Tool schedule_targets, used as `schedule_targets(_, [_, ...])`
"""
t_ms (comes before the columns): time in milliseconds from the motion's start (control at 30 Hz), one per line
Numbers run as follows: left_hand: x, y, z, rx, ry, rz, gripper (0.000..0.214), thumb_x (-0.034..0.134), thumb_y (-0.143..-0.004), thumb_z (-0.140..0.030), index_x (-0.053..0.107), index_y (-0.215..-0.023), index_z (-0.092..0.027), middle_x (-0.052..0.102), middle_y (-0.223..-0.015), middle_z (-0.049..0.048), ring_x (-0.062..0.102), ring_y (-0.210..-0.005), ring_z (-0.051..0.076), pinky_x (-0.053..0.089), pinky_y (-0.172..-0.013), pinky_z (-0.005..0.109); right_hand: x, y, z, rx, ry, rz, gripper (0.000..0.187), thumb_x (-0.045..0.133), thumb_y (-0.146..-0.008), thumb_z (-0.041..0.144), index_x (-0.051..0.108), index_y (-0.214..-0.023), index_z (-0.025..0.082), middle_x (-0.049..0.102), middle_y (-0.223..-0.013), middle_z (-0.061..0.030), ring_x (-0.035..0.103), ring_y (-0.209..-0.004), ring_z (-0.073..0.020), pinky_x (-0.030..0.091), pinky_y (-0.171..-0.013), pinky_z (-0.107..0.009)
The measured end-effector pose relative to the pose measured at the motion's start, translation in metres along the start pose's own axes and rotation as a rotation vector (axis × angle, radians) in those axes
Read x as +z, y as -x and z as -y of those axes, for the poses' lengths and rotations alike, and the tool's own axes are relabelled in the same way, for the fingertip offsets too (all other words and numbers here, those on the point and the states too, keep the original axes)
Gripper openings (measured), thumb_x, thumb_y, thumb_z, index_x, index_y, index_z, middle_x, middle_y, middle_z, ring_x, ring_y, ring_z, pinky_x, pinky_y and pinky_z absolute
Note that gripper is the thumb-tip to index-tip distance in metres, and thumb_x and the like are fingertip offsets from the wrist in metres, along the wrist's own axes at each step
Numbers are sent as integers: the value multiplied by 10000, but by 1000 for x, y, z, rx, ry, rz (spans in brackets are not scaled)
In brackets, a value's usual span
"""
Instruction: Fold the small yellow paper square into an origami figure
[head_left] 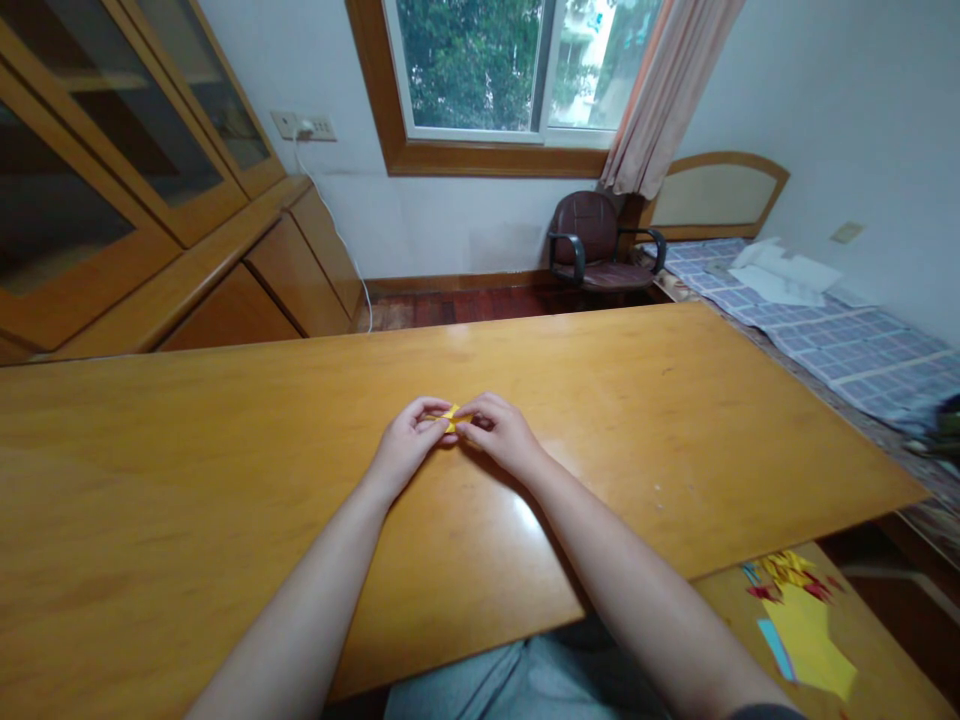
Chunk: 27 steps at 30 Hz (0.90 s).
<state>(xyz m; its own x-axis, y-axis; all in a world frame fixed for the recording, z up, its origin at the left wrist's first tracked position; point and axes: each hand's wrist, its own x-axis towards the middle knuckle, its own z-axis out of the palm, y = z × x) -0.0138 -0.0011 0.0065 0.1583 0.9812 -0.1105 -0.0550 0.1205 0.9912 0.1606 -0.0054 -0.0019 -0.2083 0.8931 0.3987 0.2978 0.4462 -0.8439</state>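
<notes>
Fingers [435, 425] of two hands, left hand [409, 442] and right hand [501, 433], pinch one yellow paper [451, 416]; its shape is mostly hidden between them.

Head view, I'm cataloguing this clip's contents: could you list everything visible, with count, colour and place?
folded paper: one, yellow, mid-table, pinched between both hands
table: one, orange-brown wood, across the foreground
paper scraps: several, yellow, red and blue, on a lower surface at bottom right
chair: one, dark red-brown, under the window
window: one, wood-framed, far wall
curtain: one, pale pink, right of the window
cabinet: one, brown with glass doors, left
bed: one, blue checked cover, right
left hand: one, pinching the paper
right hand: one, pinching the paper
</notes>
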Motion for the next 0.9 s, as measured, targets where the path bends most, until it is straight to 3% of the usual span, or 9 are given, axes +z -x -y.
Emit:
schedule_targets(300, [-2,1,-1,-41,5,59,416,792,-649,-328,605,-976,-152,661,-888,16,688,-704,135,591,-749,316,-2,0,-2,23,-14,35,123,662,-814,161,719,-917,196,630,-838,-15,568,-765,-129,447,-714,-255])
schedule_targets(567, [-1,0,-3,-50,-11,60,382,809,-604,-299,628,-907,-151,652,-892,11,677,-731,138,592,-785,350,-2,2,1,-31,-29,66,145,635,-840,148,712,-946,210,645,-914,-34,600,-874,-147,473,-810,-284])
schedule_targets(900, [-1,3,-3,8,84,93,393,703,-757,-330,575,-1094,-174,637,-978,34,675,-872,169,587,-837,376,-4,-1,-3,49,-49,3,123,636,-825,142,704,-917,189,632,-863,-19,579,-822,-138,455,-771,-270])
